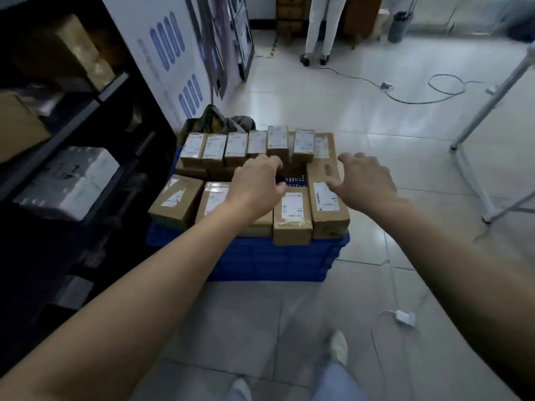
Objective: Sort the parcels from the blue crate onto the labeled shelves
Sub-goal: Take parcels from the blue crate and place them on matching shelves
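Stands on grey tile floor [333,91], looking down at blue crate [269,261] just ahead, beside dark shelves [110,91] on the left. Reaches both bare arms forward and down over the crate, elbows nearly straight, palms down.

Holds left hand [257,180] above the crate's middle, fingers loosely curled and slightly apart, tips at the edge of a gap [295,180] among the parcels where blue grid bottom shows, thumb on the near side. Grips nothing. Cannot tell whether the tips touch the far row.

Holds right hand [366,180] over the long brown parcel [325,198] on the crate's right side, fingers spread and relaxed, thumb out toward the left. Pinches nothing; contact with the parcel unclear.

Task parcels all in the crate, heaped above its rim:
- far row of small labelled boxes [236,147], upright, side by side
- short labelled box [292,218] at the near edge, just left of the long parcel
- tilted box [175,201] at the near left corner
- another box [212,198] partly under the left forearm

Elsewhere:
- olive cloth [223,120] behind the crate
- white wrapped pack [72,180] on a lower shelf
- white printed board [162,53] leaning, far left
- person in pale trousers [324,24] standing far off
- looped cable [419,96] on the floor
- white adapter [404,316], near right
- metal table leg [489,102] at the right
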Tool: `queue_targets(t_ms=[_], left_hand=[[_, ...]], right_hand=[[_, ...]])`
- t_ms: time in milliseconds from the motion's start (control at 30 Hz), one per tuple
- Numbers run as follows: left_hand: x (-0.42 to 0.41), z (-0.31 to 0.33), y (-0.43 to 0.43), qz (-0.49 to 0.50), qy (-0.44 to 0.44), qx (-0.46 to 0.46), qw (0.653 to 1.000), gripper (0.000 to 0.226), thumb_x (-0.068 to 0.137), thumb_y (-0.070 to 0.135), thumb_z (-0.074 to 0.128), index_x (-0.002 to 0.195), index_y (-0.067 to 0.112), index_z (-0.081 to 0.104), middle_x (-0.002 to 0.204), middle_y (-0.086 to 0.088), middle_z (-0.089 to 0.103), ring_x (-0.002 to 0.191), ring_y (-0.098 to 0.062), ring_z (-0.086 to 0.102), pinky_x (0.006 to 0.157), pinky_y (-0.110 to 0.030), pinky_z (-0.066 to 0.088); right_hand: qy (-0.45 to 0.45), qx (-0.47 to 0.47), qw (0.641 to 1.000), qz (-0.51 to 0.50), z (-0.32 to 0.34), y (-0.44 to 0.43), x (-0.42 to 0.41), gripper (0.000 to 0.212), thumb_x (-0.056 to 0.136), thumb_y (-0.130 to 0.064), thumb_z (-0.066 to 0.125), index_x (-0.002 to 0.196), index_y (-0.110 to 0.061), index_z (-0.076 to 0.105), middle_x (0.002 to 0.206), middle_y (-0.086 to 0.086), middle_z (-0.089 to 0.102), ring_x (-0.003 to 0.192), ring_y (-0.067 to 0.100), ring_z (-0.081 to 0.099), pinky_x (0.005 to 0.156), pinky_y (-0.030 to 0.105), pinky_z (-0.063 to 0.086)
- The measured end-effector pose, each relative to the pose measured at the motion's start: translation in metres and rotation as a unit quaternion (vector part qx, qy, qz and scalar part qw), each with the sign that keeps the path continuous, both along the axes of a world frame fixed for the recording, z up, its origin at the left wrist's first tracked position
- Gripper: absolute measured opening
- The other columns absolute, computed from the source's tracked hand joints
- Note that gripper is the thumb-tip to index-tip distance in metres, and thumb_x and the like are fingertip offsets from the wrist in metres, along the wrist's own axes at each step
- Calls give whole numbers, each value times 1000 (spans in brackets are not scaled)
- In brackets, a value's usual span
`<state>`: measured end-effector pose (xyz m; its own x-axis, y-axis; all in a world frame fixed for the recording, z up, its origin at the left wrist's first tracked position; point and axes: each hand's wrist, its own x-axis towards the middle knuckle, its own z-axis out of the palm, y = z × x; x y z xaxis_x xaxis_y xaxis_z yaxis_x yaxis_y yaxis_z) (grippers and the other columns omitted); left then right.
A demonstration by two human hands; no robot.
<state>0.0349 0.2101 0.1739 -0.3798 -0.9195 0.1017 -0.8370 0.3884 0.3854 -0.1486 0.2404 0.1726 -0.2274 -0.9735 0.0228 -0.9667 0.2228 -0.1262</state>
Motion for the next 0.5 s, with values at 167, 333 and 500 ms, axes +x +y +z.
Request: queue_targets(t_ms=[167, 333, 500], left_hand=[[-37, -61, -42, 80, -3, 150, 985, 36, 90, 23, 60, 124, 11, 56, 122, -8, 59, 109, -24, 55, 87, -35, 48], [-77, -124, -74, 167, 29, 244, 955, 40, 89, 21, 61, 125, 9, 52, 125, -10, 57, 104, -23, 54, 79, -30, 43], [-94, -174, -88, 228, 48, 317, 919, 35, 86, 24, 65, 116, 10, 53, 101, -2, 52, 86, -16, 50, 64, -24, 38]], right_hand=[[-1, 85, 996, 40, -47, -47, -55, 56, 89, -45, 59, 136, -18, 44, 129, 9, 55, 114, 30, 53, 87, 45, 50], [3, 149, 986, 79, -91, -84, -117, 55, 89, -45, 59, 133, -15, 46, 124, 10, 58, 111, 29, 56, 88, 44, 52], [-63, 184, 979, 61, -134, -104, -153, 47, 89, -37, 62, 126, -11, 51, 118, 11, 60, 97, 25, 58, 72, 34, 48]])
